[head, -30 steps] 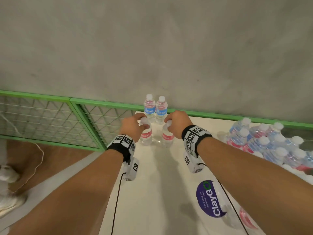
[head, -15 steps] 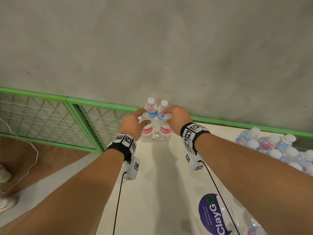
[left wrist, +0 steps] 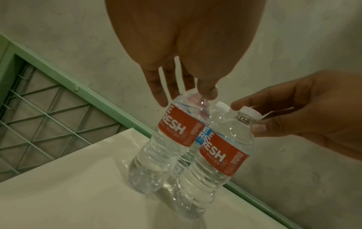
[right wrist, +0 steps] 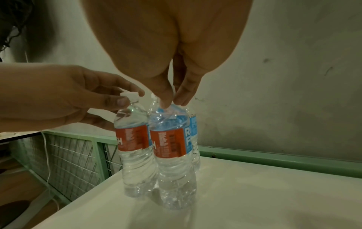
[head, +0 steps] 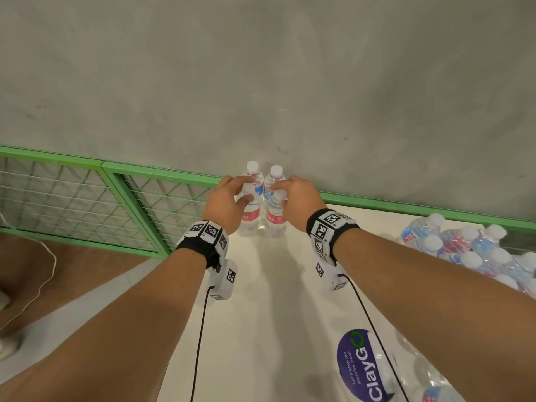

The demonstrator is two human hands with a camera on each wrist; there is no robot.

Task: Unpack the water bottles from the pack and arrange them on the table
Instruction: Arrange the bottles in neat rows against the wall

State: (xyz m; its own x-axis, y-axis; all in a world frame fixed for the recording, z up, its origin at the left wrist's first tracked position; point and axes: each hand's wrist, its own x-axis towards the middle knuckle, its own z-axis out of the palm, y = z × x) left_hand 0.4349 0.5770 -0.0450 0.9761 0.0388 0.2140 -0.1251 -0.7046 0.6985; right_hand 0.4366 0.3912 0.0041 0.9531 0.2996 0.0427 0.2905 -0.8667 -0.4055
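The left hand [head: 224, 203] pinches the cap of a red-label bottle [head: 249, 216], and the right hand [head: 300, 198] pinches the top of a second red-label bottle [head: 275, 217] just beside it. Both stand upright on the white table [head: 269, 314], directly in front of two blue-label bottles [head: 253, 174] by the wall. The pack [head: 475, 250] lies well to the right, bottles inside.
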